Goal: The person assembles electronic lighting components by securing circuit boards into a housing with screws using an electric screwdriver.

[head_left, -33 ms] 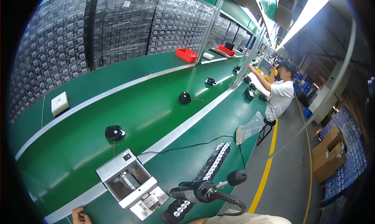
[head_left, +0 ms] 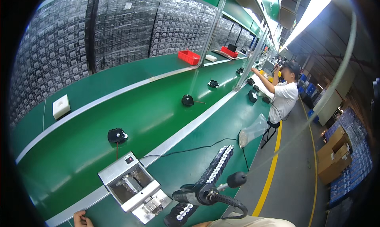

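Basically nothing's changed — left hand [head_left: 81, 219] sits half-curled (cropped, so can't tell if it's holding anything), metal feeder box [head_left: 133, 189] just to its right — work's seemingly paused.

A factory, shown by its green conveyor [head_left: 152, 126] and wrapped stacks [head_left: 122, 33].

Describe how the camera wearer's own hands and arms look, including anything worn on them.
The left hand is bare, without a glove; the frame cuts it off before any sleeve. Pale, plain cloth shows at the lower edge, but whether sleeve or other clothing is unclear. The right hand cannot be made out.
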The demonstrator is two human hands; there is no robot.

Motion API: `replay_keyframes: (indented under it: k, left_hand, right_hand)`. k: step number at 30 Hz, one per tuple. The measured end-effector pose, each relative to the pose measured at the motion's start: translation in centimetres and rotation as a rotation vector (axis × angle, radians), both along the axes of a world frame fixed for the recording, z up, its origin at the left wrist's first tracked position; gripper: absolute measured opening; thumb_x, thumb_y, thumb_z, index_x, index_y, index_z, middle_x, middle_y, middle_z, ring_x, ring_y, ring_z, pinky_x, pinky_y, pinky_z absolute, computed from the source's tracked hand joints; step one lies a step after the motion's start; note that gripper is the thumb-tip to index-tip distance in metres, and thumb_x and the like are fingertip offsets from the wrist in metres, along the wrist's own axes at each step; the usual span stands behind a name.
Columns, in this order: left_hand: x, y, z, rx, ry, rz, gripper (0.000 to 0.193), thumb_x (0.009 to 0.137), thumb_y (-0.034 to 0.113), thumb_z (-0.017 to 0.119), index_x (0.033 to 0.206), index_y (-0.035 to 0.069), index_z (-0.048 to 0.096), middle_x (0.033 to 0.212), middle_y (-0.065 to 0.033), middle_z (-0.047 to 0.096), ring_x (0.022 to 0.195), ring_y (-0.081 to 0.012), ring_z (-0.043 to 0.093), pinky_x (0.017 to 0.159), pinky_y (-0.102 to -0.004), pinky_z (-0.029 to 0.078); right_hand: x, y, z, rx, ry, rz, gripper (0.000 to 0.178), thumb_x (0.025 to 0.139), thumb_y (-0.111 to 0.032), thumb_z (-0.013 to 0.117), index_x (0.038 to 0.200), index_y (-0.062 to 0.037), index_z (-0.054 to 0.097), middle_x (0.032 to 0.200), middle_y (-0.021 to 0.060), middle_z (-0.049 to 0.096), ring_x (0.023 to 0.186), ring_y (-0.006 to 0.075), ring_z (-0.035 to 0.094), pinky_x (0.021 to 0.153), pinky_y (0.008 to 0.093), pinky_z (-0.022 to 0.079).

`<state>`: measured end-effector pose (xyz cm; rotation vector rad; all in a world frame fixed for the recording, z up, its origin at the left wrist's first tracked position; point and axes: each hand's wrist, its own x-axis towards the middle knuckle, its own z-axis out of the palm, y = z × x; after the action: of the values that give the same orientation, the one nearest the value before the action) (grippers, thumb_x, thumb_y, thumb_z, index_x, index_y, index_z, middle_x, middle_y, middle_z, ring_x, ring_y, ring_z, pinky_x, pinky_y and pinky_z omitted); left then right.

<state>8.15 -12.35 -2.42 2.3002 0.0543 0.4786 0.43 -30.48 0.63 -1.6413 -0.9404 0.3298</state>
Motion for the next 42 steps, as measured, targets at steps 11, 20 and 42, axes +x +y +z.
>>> replay_keyframes:
  k: [11, 20, 42]
  left_hand:
    - [-0.1, 0.1, -0.3, -0.049, 0.006, -0.055, 0.025, 0.080, -0.006, 0.055, 0.102, -0.002, 0.065, 0.094, -0.0123, 0.068, 0.077, -0.0184, 0.061, 0.069, -0.0288, 0.049]
    - [0.0, 1.5, -1.8, -0.065, 0.064, -0.078, 0.025, 0.083, -0.004, 0.056, 0.107, -0.005, 0.063, 0.097, -0.0128, 0.067, 0.081, -0.0188, 0.061, 0.072, -0.0284, 0.049]
    - [0.6, 2.1, -2.9, -0.063, 0.005, -0.083, 0.023, 0.083, -0.004, 0.056, 0.104, -0.007, 0.062, 0.098, -0.0162, 0.066, 0.086, -0.0226, 0.062, 0.077, -0.0309, 0.049]
  right_hand:
    - [-0.5, -0.3, -0.2, 0.069, -0.080, -0.045, 0.018, 0.087, -0.020, 0.057, 0.098, -0.0079, 0.064, 0.089, 0.0144, 0.066, 0.081, 0.0326, 0.065, 0.071, 0.0407, 0.052]
    - [-1.0, 0.1, -1.1, 0.093, -0.011, 0.000, 0.018, 0.087, -0.017, 0.058, 0.100, -0.0048, 0.062, 0.093, 0.0169, 0.064, 0.085, 0.0331, 0.064, 0.073, 0.0396, 0.051]
    - [-1.4, 1.3, -4.6, -0.121, -0.638, 0.132, 0.066, 0.068, -0.056, 0.067, 0.111, -0.0083, 0.054, 0.120, 0.0149, 0.049, 0.114, 0.0317, 0.042, 0.088, 0.0484, 0.037]
